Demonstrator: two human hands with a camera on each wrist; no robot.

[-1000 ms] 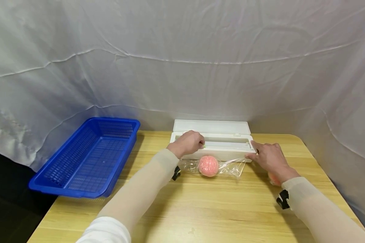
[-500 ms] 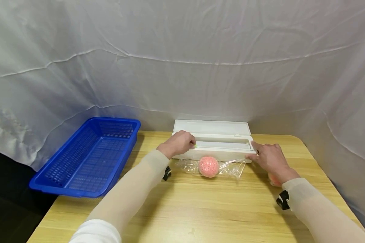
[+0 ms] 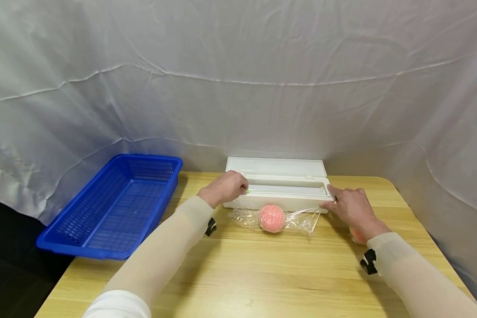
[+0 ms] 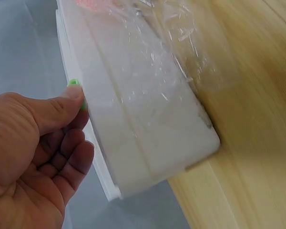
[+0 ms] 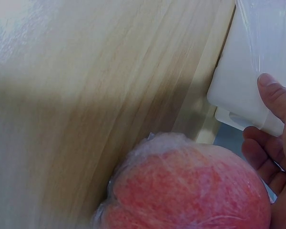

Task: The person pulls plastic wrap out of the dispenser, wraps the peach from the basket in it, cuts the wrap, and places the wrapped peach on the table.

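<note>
A long white cling film dispenser (image 3: 278,203) lies at the back of the table, its lid (image 3: 276,167) raised behind it. My left hand (image 3: 223,189) is at its left part, thumb and fingertip pinching a small green slider (image 4: 74,83) on the edge. The right hand (image 3: 353,206) grips the right end, thumb on the front wall. Clear film (image 4: 133,62) hangs over the front and spreads onto the table. On that film sits a pink, rough-textured ball (image 3: 272,218). A film-wrapped, reddish round fruit (image 5: 190,191) lies beneath my right wrist, mostly hidden in the head view.
A blue plastic basket (image 3: 143,238) with perforated walls stands on the left, partly over the table edge. A grey cloth (image 3: 262,88) hangs behind the wooden table (image 3: 262,274) and along its sides. A black wrist camera (image 3: 368,261) shows below the right wrist.
My left hand has slid leftward along the dispenser with the green slider between its fingers, slowing lately. The right hand has kept its grip on the right end. Ball and basket stay put.
</note>
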